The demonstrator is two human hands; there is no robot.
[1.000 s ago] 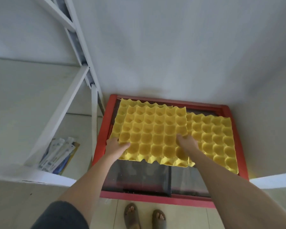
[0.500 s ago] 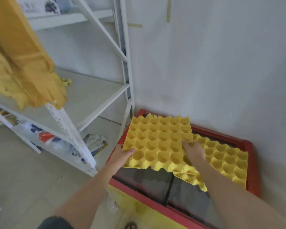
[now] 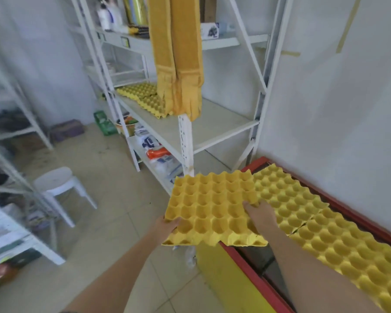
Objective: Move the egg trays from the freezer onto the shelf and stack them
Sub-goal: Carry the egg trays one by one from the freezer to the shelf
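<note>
I hold a yellow egg tray [image 3: 212, 206] level in front of me, past the freezer's left end. My left hand [image 3: 166, 227] grips its near-left corner and my right hand [image 3: 259, 215] grips its right edge. More yellow egg trays [image 3: 325, 227] lie on the red-rimmed freezer [image 3: 255, 274] at the right. On the white shelf [image 3: 215, 127] ahead, a few yellow trays [image 3: 145, 97] lie at the far left end. Two yellow stacks [image 3: 176, 53] hang or lean down in front of the shelf.
A white stool [image 3: 57, 186] stands on the tiled floor at the left. Packets and a bowl fill the lower shelf [image 3: 154, 152]. Bottles stand on the top shelf [image 3: 113, 16]. Another white rack [image 3: 14, 236] is at the far left. A white wall runs behind the freezer.
The tray has come up off the freezer and moved left, clear of the trays beneath it. My view has swung left toward the shelf.
</note>
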